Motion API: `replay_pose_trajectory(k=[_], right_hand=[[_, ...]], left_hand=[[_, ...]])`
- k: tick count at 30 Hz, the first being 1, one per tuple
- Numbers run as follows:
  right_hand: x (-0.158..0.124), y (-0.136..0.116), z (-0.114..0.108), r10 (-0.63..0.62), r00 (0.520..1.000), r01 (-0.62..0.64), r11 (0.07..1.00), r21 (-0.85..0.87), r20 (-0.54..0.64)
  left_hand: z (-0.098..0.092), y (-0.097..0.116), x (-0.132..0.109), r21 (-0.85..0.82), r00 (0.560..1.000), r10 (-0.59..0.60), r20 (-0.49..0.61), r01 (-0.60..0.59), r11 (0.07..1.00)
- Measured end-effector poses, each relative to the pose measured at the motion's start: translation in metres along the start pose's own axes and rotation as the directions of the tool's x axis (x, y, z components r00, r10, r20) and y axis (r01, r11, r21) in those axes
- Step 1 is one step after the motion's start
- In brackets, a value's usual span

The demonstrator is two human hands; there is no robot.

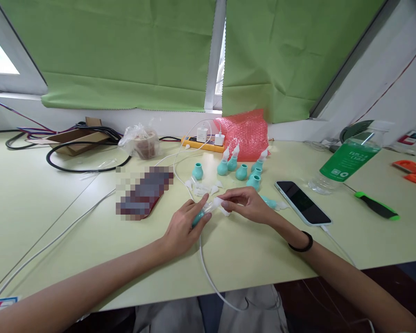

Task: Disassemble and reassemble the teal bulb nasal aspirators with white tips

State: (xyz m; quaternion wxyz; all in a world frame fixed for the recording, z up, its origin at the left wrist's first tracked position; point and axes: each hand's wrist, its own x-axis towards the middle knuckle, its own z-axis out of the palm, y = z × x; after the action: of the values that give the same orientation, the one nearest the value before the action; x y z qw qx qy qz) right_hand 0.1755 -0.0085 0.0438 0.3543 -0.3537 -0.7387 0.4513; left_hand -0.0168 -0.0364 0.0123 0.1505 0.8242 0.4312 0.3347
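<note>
My left hand (184, 226) is closed around a nasal aspirator with a teal bulb (197, 218) and a clear nozzle, low over the table. At the nozzle's end, the fingers of my right hand (247, 206) pinch a small white piece (217, 202); whether it is joined to the nozzle I cannot tell. Just beyond my hands are loose clear and white parts (200, 188). Several teal bulbs stand further back, some with an open top (241, 172), others fitted with a clear nozzle (222, 167). Another teal bulb with a nozzle (270, 202) lies partly behind my right hand.
A phone (303, 202) on a cable and a green-labelled bottle (348, 159) are at right, near a green-and-black handled tool (377, 206). A blurred dark red object (147, 192) lies left. Behind stand a power strip (208, 145) and pink bubble wrap (244, 134). A white cable (205, 263) crosses the front edge.
</note>
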Motion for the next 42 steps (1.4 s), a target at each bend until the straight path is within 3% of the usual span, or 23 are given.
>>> replay_pose_trajectory(k=[4, 11, 19, 28, 33, 42], right_hand=[[0.000, -0.002, -0.002, 0.012, 0.997, -0.007, 0.998, -0.063, 0.081], [-0.001, -0.003, -0.008, 0.021, 0.983, 0.012, 0.984, -0.180, 0.181], [-0.001, -0.004, -0.013, 0.026, 0.952, 0.062, 0.959, -0.277, 0.304], [0.001, 0.010, -0.008, 0.100, 0.941, -0.071, 0.992, -0.102, 0.325], [0.002, 0.020, -0.004, 0.109, 0.952, -0.127, 0.991, 0.045, 0.288], [0.002, 0.019, 0.001, 0.126, 0.947, -0.158, 0.984, 0.085, 0.296]], left_hand=[[0.000, 0.000, -0.002, -0.008, 0.999, 0.047, -0.004, -0.047, 0.999], [-0.001, 0.002, -0.002, -0.027, 0.997, -0.042, -0.063, 0.041, 0.999], [0.005, -0.003, -0.004, -0.058, 0.984, 0.100, -0.150, -0.110, 0.992], [0.006, -0.006, -0.006, -0.014, 0.962, 0.207, -0.178, -0.213, 0.977], [0.005, -0.006, -0.005, -0.008, 0.964, 0.192, -0.184, -0.197, 0.980], [0.004, -0.005, -0.006, 0.044, 0.948, 0.266, -0.176, -0.263, 0.964]])
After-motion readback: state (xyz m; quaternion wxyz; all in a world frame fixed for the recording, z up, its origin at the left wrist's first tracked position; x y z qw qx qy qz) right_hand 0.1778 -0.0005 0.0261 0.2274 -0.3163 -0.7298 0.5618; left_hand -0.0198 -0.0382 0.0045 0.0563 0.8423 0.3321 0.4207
